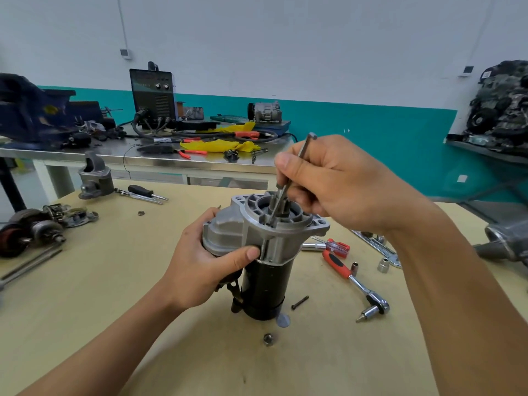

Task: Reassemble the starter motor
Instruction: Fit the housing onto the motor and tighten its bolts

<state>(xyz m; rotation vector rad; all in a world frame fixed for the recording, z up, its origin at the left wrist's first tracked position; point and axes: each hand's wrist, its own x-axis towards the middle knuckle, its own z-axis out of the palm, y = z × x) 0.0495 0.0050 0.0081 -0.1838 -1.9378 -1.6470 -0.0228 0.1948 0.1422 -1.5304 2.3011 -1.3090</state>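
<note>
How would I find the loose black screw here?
Start at the upright starter motor on the tan table. Just right of its black base lies the black screw. It is thin and dark, unlike the round nut and shiny ratchet nearby.

Tan wooden table [114, 295]. At the centre, the starter motor [265, 281] stands upright on its black end. A grey disc [283, 320] and a nut [268, 339] lie near its foot, with a black bolt [300, 302] just to the right. Farther right: a red-handled ratchet [354, 278], a red screwdriver [337, 247], a loose socket [383, 265]. Far left edge: a cast nose housing [95, 178], a black-handled screwdriver [147, 192], an armature [31, 232], two long rods [31, 264].
</note>
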